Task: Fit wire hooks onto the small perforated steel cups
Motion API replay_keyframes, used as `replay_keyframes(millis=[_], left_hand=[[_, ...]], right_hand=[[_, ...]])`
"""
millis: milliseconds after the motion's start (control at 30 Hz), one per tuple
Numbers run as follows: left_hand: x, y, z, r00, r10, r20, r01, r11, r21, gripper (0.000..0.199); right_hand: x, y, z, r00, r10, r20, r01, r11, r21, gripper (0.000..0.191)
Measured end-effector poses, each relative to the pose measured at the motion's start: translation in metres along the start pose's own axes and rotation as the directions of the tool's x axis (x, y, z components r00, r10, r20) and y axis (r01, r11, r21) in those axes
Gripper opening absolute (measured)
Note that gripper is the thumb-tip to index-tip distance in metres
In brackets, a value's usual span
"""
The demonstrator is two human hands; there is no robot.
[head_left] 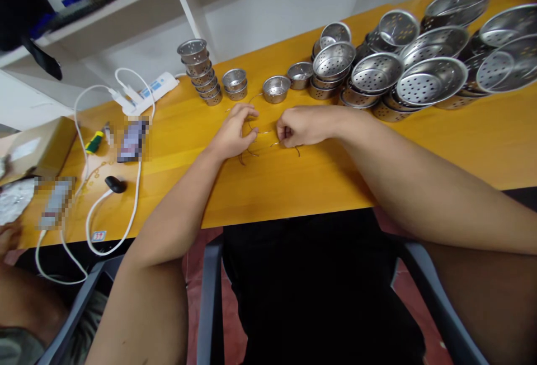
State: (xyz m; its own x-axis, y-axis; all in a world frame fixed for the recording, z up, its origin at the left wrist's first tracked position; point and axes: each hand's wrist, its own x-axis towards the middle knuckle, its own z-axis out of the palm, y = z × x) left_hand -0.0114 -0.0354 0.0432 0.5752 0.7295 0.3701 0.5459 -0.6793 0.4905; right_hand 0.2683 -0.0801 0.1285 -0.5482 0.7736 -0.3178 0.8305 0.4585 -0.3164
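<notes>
My left hand [235,132] rests low over the orange table with its thumb and fingers apart, among several thin curved wires [251,153]. Whether it grips one of them is too small to tell. Just to its right, my right hand [293,126] is closed, its fingers curled around a thin wire [274,144] that pokes out to the left. Another wire lies below that hand. Beyond both hands sits a small perforated metal cup [276,90], with a short stack of two cups [235,84] to its left and another small cup [300,75] to its right.
Stacked perforated metal bowls [432,83] fill the right of the table [293,186]. A tall cup stack [201,71] stands at the back left. Further left are a power strip [153,92], cables, two phones, a screwdriver [95,141], a black mouse [115,184], a cardboard box [44,144] and another person's arm.
</notes>
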Motion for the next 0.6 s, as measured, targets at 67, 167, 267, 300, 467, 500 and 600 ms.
replay_keyframes(millis=[67,167,267,300,467,500,600], left_hand=[[0.000,0.005,-0.002,1.000,-0.010,0.016,0.010,1.000,0.013,0.038],[0.000,0.007,-0.002,1.000,0.002,0.017,-0.003,1.000,0.013,0.039],[0.000,0.004,-0.001,1.000,0.006,0.019,-0.006,1.000,0.007,0.039],[0.000,0.004,0.000,1.000,0.006,0.022,-0.007,1.000,0.006,0.038],[-0.001,0.002,0.000,1.000,0.019,0.004,-0.019,1.000,0.012,0.037],[-0.001,0.002,0.000,1.000,0.019,0.002,-0.019,1.000,0.013,0.037],[-0.002,0.003,-0.001,1.000,0.014,0.009,-0.014,1.000,0.004,0.038]], right_hand=[[-0.004,0.001,-0.004,1.000,-0.020,0.022,0.019,0.999,0.037,0.014],[-0.009,-0.001,-0.008,0.998,0.002,0.070,-0.007,0.998,0.060,0.008],[-0.011,-0.006,-0.007,0.996,0.017,0.084,-0.016,1.000,-0.017,0.006],[-0.010,-0.007,-0.005,0.996,0.020,0.090,-0.016,0.999,-0.043,0.008],[-0.006,-0.008,-0.001,0.992,0.048,0.119,-0.045,0.999,-0.030,0.015],[-0.006,-0.008,-0.001,0.992,0.046,0.118,-0.043,0.999,-0.025,0.016],[-0.008,-0.014,-0.001,0.991,0.051,0.121,-0.040,0.995,-0.088,0.010]])
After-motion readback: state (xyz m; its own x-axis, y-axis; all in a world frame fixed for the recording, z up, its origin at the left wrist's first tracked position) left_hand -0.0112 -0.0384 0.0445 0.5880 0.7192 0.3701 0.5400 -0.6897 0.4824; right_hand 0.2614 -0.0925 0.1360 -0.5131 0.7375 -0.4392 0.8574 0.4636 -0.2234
